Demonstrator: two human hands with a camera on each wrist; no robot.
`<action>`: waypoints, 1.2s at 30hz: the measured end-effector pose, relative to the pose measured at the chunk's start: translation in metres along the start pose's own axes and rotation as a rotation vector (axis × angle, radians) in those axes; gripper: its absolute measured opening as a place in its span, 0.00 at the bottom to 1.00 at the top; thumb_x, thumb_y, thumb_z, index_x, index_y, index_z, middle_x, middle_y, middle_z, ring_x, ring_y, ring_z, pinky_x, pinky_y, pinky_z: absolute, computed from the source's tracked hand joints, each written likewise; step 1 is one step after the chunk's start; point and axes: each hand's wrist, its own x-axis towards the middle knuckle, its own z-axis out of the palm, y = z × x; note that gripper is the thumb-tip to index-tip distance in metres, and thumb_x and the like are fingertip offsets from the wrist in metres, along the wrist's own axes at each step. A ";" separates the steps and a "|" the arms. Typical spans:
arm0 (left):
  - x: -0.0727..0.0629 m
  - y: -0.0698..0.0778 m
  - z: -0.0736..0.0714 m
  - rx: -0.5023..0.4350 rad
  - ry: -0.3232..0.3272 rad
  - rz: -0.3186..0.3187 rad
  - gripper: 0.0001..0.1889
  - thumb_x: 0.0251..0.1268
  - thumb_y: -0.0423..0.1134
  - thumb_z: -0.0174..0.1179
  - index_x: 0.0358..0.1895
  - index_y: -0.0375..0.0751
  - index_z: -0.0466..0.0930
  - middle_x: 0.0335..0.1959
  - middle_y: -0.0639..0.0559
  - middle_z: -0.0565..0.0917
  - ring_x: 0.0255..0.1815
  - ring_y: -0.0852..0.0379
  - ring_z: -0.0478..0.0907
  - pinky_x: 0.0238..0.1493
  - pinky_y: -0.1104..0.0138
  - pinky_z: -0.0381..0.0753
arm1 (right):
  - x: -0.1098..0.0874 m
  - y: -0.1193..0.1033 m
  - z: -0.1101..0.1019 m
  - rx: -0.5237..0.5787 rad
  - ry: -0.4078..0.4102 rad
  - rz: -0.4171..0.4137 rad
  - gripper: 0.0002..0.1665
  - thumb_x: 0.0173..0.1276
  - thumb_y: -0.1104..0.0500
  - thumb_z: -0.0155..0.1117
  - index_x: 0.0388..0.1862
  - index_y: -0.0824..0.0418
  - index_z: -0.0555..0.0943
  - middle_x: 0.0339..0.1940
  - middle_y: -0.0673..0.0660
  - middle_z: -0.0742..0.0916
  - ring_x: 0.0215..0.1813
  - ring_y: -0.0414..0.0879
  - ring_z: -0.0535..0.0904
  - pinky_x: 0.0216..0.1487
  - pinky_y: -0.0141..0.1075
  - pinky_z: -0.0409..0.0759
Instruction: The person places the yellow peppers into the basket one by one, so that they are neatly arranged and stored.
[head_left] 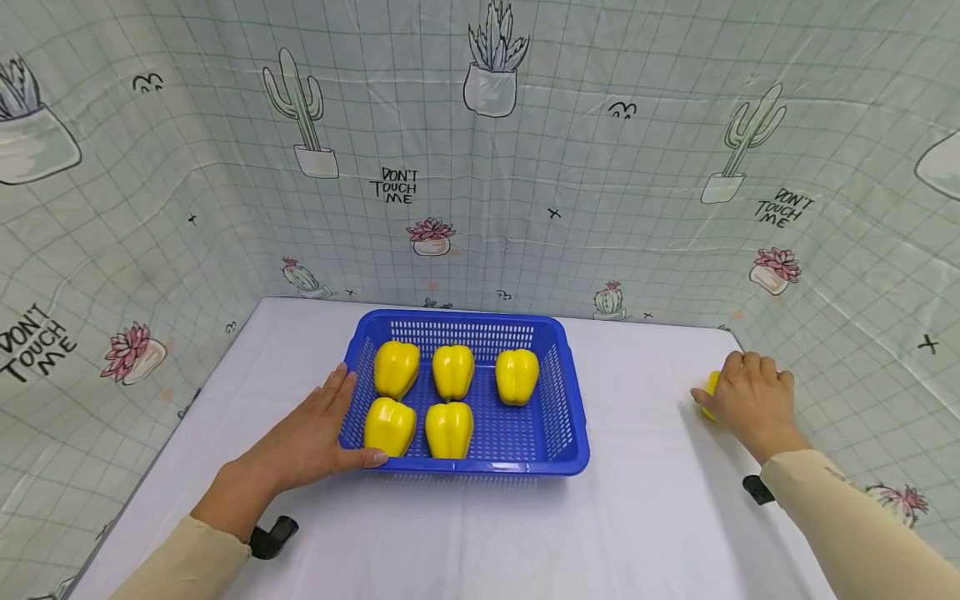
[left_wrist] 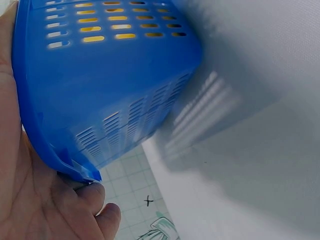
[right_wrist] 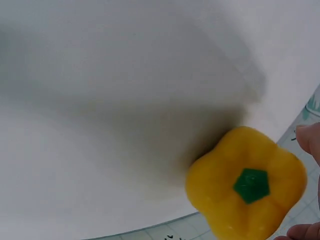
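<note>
A blue plastic basket (head_left: pixel 517 468) stands on the white table, with several yellow bell peppers (head_left: pixel 452 372) inside it. My left hand (head_left: pixel 307 433) rests along its near left corner, fingers fairly straight on the side rim and thumb on the front rim. In the left wrist view, the basket's slotted wall (left_wrist: pixel 110 65) is beside that palm. Far to the right, my right hand (head_left: pixel 752 402) holds another yellow bell pepper (right_wrist: pixel 220 175), mostly hidden under the fingers in the head view. Its green stem spot shows in the right wrist view.
White cloth covers the table (head_left: pixel 637 517). A grid-patterned curtain (head_left: pixel 555 167) with cactus drawings hangs behind and along both sides, close to the right hand. Black straps (head_left: pixel 273 537) show at both wrists.
</note>
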 end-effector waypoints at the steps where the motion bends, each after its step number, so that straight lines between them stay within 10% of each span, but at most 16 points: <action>1: 0.000 0.000 0.000 -0.001 -0.001 0.000 0.70 0.57 0.79 0.63 0.84 0.25 0.45 0.87 0.29 0.43 0.83 0.22 0.52 0.79 0.33 0.59 | -0.001 0.002 0.002 0.001 -0.012 0.007 0.39 0.68 0.38 0.70 0.33 0.72 0.64 0.29 0.68 0.72 0.39 0.68 0.70 0.36 0.59 0.70; 23: 0.001 -0.002 0.002 0.000 -0.006 0.000 0.72 0.56 0.82 0.60 0.84 0.26 0.44 0.87 0.30 0.42 0.82 0.21 0.52 0.78 0.33 0.60 | -0.005 0.002 0.021 0.049 -0.018 0.033 0.30 0.66 0.51 0.66 0.40 0.78 0.69 0.33 0.74 0.75 0.41 0.73 0.72 0.41 0.65 0.71; 36: 0.001 -0.001 0.001 0.005 -0.009 -0.005 0.71 0.56 0.82 0.61 0.84 0.25 0.44 0.87 0.30 0.42 0.81 0.20 0.53 0.77 0.32 0.62 | -0.001 -0.007 0.020 0.013 -0.046 -0.231 0.26 0.66 0.71 0.61 0.62 0.78 0.74 0.61 0.79 0.76 0.65 0.79 0.69 0.73 0.78 0.59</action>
